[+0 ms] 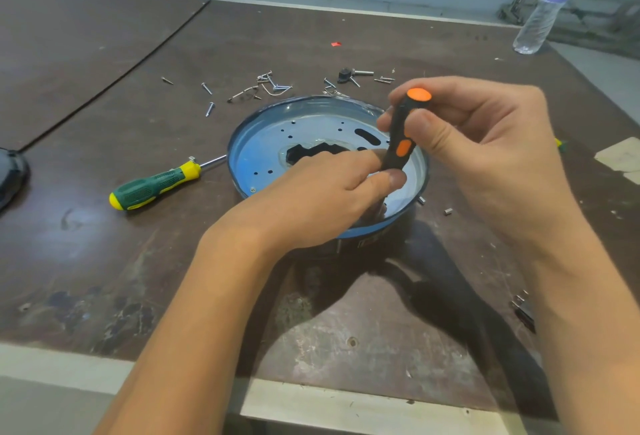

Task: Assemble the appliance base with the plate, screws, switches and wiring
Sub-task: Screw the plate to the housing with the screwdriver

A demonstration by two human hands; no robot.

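Screwdriver: standing near-upright, tip pointing down into plate.
Right hand: fingers gripping handle.
Left hand: fingers seemingly pinching shaft.

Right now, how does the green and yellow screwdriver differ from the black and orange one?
The green and yellow screwdriver lies flat on the table; the black and orange screwdriver stands nearly upright over the blue base. No hand touches the first; the right hand grips the second's handle and the left hand pinches its lower end. The first's metal shaft shows; the second's is hidden. Both have two-colour handles.
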